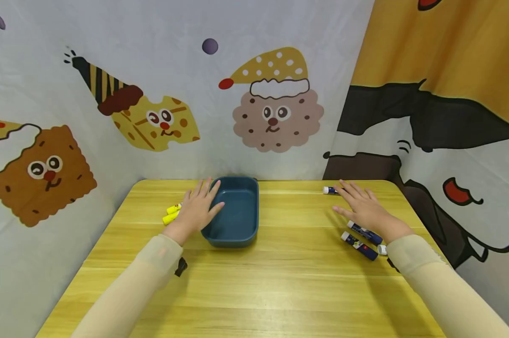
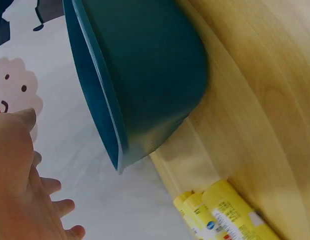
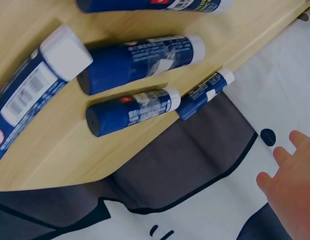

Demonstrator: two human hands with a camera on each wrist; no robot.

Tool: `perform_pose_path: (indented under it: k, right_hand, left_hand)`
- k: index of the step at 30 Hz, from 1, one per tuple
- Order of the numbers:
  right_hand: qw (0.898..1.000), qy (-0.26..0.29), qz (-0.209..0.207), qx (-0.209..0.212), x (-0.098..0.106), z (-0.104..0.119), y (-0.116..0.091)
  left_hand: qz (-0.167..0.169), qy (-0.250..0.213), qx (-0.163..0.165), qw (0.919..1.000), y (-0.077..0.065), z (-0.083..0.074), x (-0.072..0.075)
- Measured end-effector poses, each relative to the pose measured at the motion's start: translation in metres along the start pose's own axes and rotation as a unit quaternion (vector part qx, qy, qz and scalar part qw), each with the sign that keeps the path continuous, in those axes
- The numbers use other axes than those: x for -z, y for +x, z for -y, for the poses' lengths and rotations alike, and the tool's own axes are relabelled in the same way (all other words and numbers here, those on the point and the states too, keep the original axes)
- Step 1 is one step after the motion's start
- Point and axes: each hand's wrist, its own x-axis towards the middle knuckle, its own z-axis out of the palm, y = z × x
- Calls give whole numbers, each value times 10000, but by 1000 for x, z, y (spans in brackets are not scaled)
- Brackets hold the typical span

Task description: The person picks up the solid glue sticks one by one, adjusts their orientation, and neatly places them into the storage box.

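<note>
My left hand (image 1: 197,206), fingers spread, is above the left rim of a dark teal plastic bin (image 1: 233,213). In the left wrist view the hand (image 2: 24,185) is apart from the bin's wall (image 2: 155,65) and holds nothing. Yellow glue sticks (image 2: 235,212) lie left of the bin, partly hidden by that hand in the head view. Over on the right, my right hand (image 1: 366,209) hovers with fingers spread above several dark blue glue sticks with white caps, one (image 1: 359,246) nearest the front. The right wrist view shows these blue glue sticks (image 3: 137,62) lying flat, untouched.
All of this stands on a light wooden table (image 1: 279,281). Its back edge meets a white cloth (image 1: 174,47) printed with cartoon biscuits and cheese. A patterned curtain (image 1: 440,108) hangs along the right side.
</note>
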Motion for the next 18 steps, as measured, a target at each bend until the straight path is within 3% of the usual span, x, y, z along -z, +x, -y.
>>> perform_pose_path:
  k: [5,8,10,13,17,18]
  right_hand:
    - [9998,136,-123,58,-5,9,7]
    - [9994,208,-236,130,-9,17,13]
    - [9987,400,-289,152,-12,23,18]
    - [9950,960,-270,72,-19,34,27]
    - [9798,1996,-131,-72,-29,52,41]
    - [9739,2263,-86,-133,-31,58,44]
  left_hand:
    - [-162,-703,264,9970,-2,6,-6]
    - [-273,-1374,561,9885,-4,10,-11]
    - [-341,-1880,753,9787,-6,11,-14]
    - [-402,-2720,1066,9555,-10,13,-16]
    - [-464,-3552,1435,9225,-17,15,-20]
    - [-555,-3633,1472,9183,-18,16,-22]
